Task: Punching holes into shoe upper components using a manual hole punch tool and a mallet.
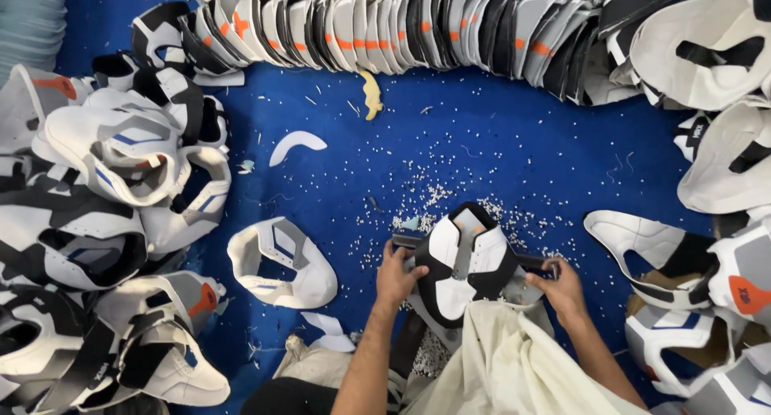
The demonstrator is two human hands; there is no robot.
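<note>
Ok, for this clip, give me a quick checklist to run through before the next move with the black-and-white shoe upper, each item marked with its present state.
1. Left hand on the shoe upper: ok, gripping its left edge.
2. Right hand on the piece: ok, at its right edge.
3. Upper sits centred on the dark tool bar beneath it: cannot tell, the bar is mostly hidden.
4. Fingers clear of the bar: cannot tell, both hands sit right beside its ends.
5. Blue work surface clean: not ok, white punch-out bits litter it.
6. Loose white upper out of the way: ok, it lies apart, left of the hands.
</note>
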